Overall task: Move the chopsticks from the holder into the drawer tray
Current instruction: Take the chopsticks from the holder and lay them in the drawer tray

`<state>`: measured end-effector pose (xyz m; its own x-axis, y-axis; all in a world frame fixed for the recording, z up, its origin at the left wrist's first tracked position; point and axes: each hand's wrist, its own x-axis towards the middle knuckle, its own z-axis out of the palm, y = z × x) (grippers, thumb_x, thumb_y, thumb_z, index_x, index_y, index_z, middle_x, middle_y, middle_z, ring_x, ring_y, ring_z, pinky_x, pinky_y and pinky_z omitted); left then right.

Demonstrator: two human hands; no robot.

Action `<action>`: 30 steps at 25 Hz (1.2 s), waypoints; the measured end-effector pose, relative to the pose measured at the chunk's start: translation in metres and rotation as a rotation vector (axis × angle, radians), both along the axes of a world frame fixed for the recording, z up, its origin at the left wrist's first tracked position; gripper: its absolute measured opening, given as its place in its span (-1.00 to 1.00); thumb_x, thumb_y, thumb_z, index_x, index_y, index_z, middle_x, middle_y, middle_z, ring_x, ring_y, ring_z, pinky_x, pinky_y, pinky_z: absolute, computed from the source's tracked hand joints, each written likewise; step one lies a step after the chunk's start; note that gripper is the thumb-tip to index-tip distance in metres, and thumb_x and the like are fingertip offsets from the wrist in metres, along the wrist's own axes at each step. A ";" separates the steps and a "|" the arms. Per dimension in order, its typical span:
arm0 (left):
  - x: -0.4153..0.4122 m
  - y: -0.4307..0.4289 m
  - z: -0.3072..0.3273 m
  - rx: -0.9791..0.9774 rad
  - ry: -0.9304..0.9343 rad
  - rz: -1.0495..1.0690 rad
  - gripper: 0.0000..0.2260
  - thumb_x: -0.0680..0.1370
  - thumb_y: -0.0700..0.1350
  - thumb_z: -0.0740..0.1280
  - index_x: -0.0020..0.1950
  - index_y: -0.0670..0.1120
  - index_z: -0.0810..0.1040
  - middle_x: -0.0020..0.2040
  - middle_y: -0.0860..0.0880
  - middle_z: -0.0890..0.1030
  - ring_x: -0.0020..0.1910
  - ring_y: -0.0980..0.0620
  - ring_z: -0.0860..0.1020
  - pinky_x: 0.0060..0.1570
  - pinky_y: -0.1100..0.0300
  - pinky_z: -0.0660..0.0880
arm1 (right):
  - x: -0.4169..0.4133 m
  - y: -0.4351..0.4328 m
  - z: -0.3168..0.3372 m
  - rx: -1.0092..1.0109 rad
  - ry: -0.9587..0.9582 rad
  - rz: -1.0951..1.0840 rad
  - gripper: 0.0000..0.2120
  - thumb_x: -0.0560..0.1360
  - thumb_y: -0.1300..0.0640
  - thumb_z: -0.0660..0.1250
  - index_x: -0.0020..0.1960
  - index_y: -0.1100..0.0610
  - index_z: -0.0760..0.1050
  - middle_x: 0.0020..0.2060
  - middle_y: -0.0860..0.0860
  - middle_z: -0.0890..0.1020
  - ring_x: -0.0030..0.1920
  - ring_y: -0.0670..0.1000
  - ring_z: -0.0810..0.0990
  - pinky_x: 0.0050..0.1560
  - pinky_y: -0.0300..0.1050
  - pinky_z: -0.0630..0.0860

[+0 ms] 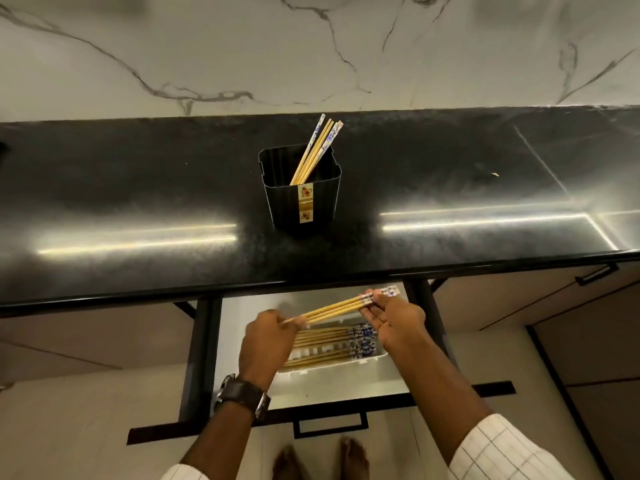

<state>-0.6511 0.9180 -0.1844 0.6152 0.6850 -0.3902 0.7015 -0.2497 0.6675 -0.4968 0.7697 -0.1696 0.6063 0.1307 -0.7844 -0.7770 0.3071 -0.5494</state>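
Note:
A black square holder (pixel 302 202) stands on the dark countertop with several bamboo chopsticks (pixel 317 150) leaning in its far right corner. Below the counter edge a drawer is pulled out, and a white tray (pixel 346 365) in it holds several chopsticks (pixel 329 341) lying sideways, patterned ends to the right. Above the tray I hold a small bundle of chopsticks (pixel 337 306) level between both hands. My left hand (pixel 266 341) grips the thin tips. My right hand (pixel 394 320) pinches the blue-and-white patterned ends.
The glossy black countertop (pixel 138 202) runs the full width, with a marble wall behind it. The open drawer (pixel 311 393) has black side rails and a black handle at its front. A small crumb (pixel 495 174) lies on the counter at the right. My bare feet show below.

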 end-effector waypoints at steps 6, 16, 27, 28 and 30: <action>0.003 -0.032 -0.024 -1.018 -0.476 0.786 -0.74 0.63 -0.19 0.37 0.27 -0.28 0.55 0.16 -0.30 0.68 0.06 -0.21 0.70 -0.04 -0.02 0.70 | -0.028 -0.009 -0.042 -0.132 0.224 -0.067 -0.69 0.61 0.43 0.31 0.34 0.44 0.46 0.26 0.37 0.61 0.27 0.26 0.64 0.16 0.09 0.61; 0.035 -0.052 -0.059 -1.126 -0.356 1.347 -0.71 0.71 -0.24 0.18 0.43 -0.25 0.45 0.40 -0.23 0.52 0.38 -0.19 0.52 0.35 -0.13 0.49 | -0.025 0.001 -0.074 -0.314 0.220 0.030 -0.79 0.69 0.29 0.23 0.27 0.38 0.47 0.22 0.39 0.62 0.19 0.33 0.67 0.18 0.18 0.65; 0.057 -0.028 -0.063 -1.087 -0.231 1.322 -0.63 0.68 -0.15 0.13 0.47 -0.16 0.43 0.29 -0.10 0.50 0.32 -0.18 0.48 0.43 -0.15 0.37 | -0.011 0.016 -0.085 -0.576 0.217 0.137 -0.86 0.59 0.29 0.40 -0.09 0.26 0.46 -0.10 0.21 0.66 -0.15 0.16 0.68 -0.05 0.15 0.72; 0.057 -0.025 -0.060 -1.066 -0.240 1.343 -0.63 0.65 -0.17 0.14 0.45 -0.16 0.45 0.29 -0.12 0.51 0.29 -0.18 0.49 0.42 -0.18 0.38 | -0.010 0.016 -0.081 -0.557 0.226 0.117 -0.84 0.60 0.29 0.39 -0.12 0.25 0.44 -0.12 0.20 0.66 -0.16 0.16 0.68 -0.08 0.13 0.71; 0.054 -0.023 -0.049 -1.069 -0.287 1.356 -0.65 0.63 -0.18 0.14 0.40 -0.17 0.49 0.32 -0.17 0.54 0.30 -0.22 0.51 0.38 -0.24 0.41 | -0.009 0.016 -0.074 -0.509 0.254 0.097 -0.83 0.60 0.31 0.36 -0.14 0.25 0.43 -0.06 0.22 0.67 -0.11 0.17 0.70 -0.07 0.13 0.70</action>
